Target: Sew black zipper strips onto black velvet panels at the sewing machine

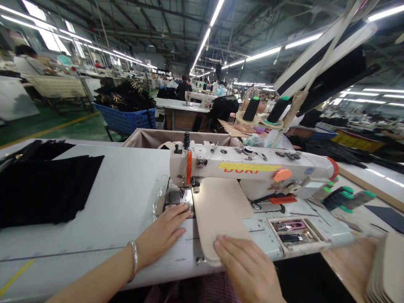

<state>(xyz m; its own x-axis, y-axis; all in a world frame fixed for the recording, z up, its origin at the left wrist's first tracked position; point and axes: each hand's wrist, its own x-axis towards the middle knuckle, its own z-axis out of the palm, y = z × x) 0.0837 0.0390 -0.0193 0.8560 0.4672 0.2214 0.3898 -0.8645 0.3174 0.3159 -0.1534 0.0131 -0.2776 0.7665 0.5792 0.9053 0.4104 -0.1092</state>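
A flat beige panel [221,219] with rounded corners lies on the sewing machine bed, right of the needle, partly under the machine arm. My right hand [248,265] holds its near edge, fingers on top; the thumb is out of sight. My left hand [167,231], with a silver bangle at the wrist, rests palm down with fingers stretched out. Its fingertips touch the metal needle plate [178,198], just in front of the presser foot, and nothing is in it. The white sewing machine [217,162] stands over both.
Black fabric pieces [47,189] are stacked at the left. Scissors [257,205], a small tool tray [295,235] and thread spools [344,198] lie at the right. More beige panels [386,269] stand at the lower right. A blue basket [126,118] stands behind; other people work farther off.
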